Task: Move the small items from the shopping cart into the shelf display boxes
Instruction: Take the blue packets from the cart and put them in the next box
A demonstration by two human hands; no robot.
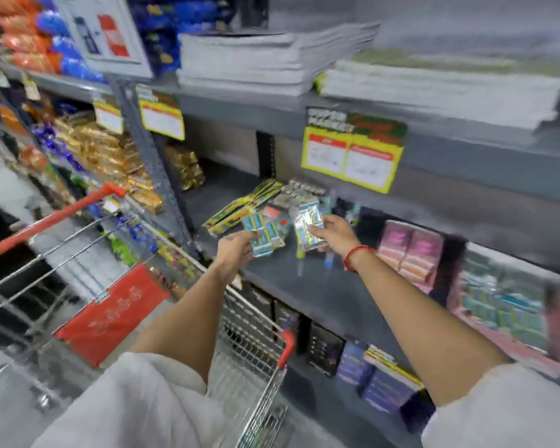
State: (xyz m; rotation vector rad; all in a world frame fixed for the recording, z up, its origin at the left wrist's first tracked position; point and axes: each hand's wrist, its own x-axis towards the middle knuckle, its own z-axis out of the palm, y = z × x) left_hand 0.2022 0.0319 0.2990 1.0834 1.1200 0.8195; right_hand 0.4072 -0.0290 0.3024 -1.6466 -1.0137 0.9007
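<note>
The grey shelf (304,286) lies bare along its front edge and toward its left end, so there a hand could pass. Further back, yellow boxes (240,205) and small packets (301,192) crowd the rear (perhaps display boxes, too blurred to tell). Pink packs (408,250) block the right end, and the hanging price tag (353,156) narrows the gap from above.

The person has bare arms, loose white short sleeves (149,392), and a thin red string (358,255) around the right wrist.
</note>
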